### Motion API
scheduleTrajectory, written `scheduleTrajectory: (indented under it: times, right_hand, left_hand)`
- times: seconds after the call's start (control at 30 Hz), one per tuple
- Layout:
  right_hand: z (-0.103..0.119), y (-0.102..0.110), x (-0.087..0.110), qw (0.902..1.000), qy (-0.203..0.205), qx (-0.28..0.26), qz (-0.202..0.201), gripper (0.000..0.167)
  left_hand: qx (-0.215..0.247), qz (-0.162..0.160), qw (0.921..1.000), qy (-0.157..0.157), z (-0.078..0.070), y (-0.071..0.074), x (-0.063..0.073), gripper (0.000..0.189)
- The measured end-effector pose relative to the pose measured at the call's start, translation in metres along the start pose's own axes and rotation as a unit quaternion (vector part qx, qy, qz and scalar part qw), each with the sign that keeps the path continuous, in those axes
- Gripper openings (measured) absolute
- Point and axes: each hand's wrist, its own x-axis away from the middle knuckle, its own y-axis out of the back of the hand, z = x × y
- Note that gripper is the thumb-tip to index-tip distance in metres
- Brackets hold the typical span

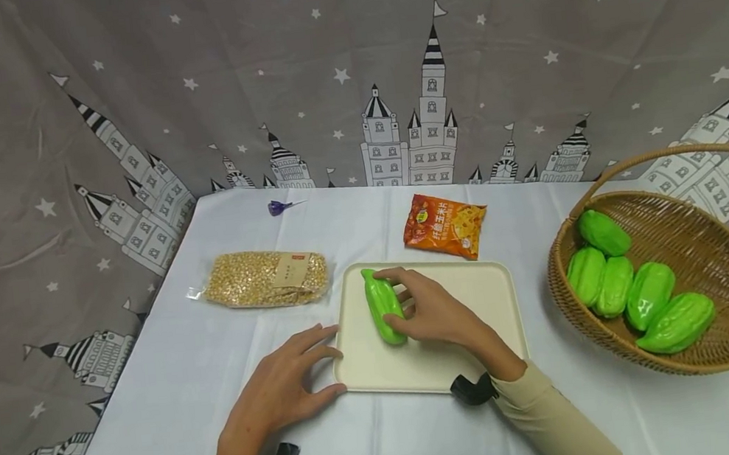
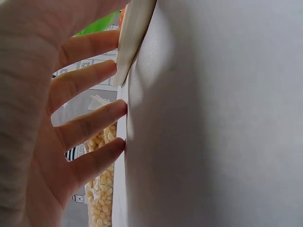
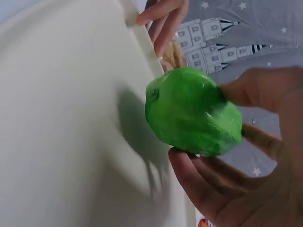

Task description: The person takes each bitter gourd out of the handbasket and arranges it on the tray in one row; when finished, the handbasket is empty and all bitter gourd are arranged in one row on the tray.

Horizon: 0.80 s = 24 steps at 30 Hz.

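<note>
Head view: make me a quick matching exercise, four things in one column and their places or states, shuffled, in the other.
1. Left hand
2. Right hand
3. Orange packet
4. Wicker basket

A. beyond the far edge of the tray
B. grips a green vegetable
C. holds five green vegetables
D. at the tray's left edge

Pairs: 1-D, 2-B, 3-A, 4-C

Beige sleeves (image 1: 554, 419), black, seemingly plastic cameras (image 1: 471, 390)
</note>
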Motion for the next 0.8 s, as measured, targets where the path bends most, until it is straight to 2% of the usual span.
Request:
scheduleTrajectory:
  times: [0.33, 0.8]
  right_hand:
    - [0.011, -0.023, -0.027, 0.9981, -0.046, 0.004, -0.041, 0.072]
    - [0.008, -0.045, -0.043, 0.9943, -0.051, 0.013, -0.093, 0.071]
  left_hand:
    - [0.000, -0.012, 0.9999, -0.007, -0.001, -0.002, 0.003, 0.041]
    - [-0.009, -0.016, 0.9997, -0.016, 0.001, -0.003, 0.003, 0.041]
